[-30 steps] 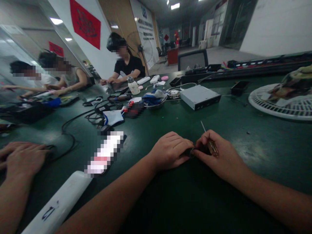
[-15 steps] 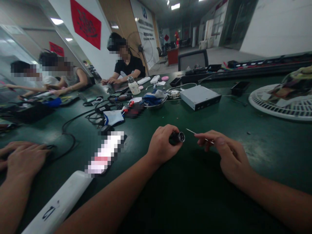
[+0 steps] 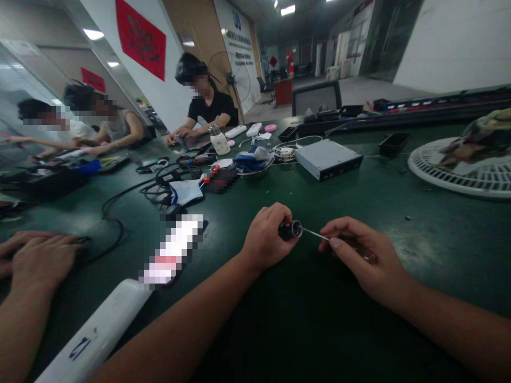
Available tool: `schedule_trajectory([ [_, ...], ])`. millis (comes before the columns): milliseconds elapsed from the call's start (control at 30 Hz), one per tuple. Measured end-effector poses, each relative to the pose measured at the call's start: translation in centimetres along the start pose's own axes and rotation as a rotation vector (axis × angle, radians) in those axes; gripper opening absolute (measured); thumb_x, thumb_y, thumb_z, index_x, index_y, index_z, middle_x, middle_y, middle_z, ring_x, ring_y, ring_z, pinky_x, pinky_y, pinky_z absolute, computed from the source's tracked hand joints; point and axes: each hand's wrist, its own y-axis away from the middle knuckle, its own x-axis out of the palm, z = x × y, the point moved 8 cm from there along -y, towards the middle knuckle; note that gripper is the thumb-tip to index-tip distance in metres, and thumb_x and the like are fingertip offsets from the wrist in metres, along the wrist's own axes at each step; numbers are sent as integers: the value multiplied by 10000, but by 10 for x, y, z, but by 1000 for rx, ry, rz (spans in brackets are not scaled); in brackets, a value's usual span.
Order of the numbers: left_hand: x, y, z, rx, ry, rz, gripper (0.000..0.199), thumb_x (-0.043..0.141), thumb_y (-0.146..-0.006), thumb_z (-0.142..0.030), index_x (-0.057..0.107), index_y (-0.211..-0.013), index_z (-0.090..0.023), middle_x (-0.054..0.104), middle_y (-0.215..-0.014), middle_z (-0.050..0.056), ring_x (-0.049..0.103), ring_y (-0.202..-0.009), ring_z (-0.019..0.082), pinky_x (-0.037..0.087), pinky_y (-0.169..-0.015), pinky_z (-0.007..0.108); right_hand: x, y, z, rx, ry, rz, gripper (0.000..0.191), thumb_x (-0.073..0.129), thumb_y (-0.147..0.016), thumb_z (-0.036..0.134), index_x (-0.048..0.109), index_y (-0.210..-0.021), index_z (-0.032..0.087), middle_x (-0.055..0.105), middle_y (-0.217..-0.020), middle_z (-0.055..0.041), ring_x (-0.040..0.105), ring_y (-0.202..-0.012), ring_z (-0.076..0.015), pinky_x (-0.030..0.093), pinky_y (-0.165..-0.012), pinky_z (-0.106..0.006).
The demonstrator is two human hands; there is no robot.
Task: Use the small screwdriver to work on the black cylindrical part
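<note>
My left hand [image 3: 265, 234] is closed around a short black cylinder [image 3: 285, 230], whose round, metal-rimmed open end faces right. In my right hand [image 3: 365, 252] is a thin screwdriver [image 3: 315, 233] with a metal shaft and a brownish, see-through handle, held between thumb and fingers. The shaft points left, and its tip is at the cylinder's open end; how far it reaches inside cannot be made out. Both hands are above the dark green table [image 3: 311, 330].
Left are a lit phone [image 3: 175, 247], a white long device [image 3: 93, 324] and another person's hands [image 3: 43, 260]. Beyond lie cables [image 3: 120, 197], a blue-white cloth [image 3: 253, 159], a grey drive box [image 3: 328, 158] and a white basket [image 3: 439, 178]. Several people sit behind.
My right hand has turned the screwdriver and brought its tip left to the cylinder's open end. Its fingers have closed more around the handle. My left hand has barely moved.
</note>
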Motion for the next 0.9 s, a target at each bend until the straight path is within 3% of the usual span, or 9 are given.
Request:
schedule_trajectory([
  [267, 2, 1, -1, 12, -6, 9, 230, 669, -739, -153, 468, -838, -206, 574, -840, 3, 523, -764, 157, 423, -708, 310, 5, 4, 2, -25, -25, 73, 115, 518, -956, 205, 631, -957, 225, 684, -815, -3, 569, -627, -118, 417, -524, -241],
  [500, 6, 1, 3, 10, 3, 31, 224, 662, -739, -154, 472, -845, -208, 576, -846, 2, 521, -768, 156, 423, -707, 306, 0, 1, -12, 78, 14, -26, 132, 519, -951, 250, 635, -902, 214, 669, -777, -29, 553, -617, -143, 376, -488, -268],
  [767, 4, 0, 1, 31, -10, 36, 206, 658, -750, -181, 478, -845, -209, 586, -841, 8, 516, -752, 155, 429, -692, 308, 7, 2, 3, -47, 10, 84, 128, 519, -926, 192, 638, -879, 200, 662, -760, -24, 551, -591, -135, 388, -496, -267],
  [900, 5, 0, -1, 50, -12, 49, 189, 641, -758, -169, 480, -852, -207, 591, -848, 12, 524, -764, 156, 430, -699, 307, 2, 1, -6, 26, 4, -1, 142, 505, -935, 198, 620, -851, 209, 639, -735, -22, 556, -611, -149, 380, -495, -273],
])
